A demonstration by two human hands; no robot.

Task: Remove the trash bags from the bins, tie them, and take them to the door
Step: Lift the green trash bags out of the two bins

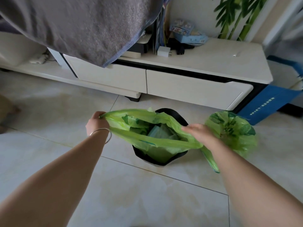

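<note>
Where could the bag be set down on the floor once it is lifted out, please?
Bare tile lies in front of the black bin, between the forearms, and left of it below the cabinet. Right of the bin is crowded by a second green bag.

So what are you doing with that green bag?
A person is taking the trash out of a bin. The left hand grips one edge of the green trash bag and the right hand holds the other edge, stretching the mouth wide open. The bag is not tied yet and its bottom sits inside the black bin on the tiled floor. Another green bag sits on the floor to the right, next to a low white cabinet.
</note>
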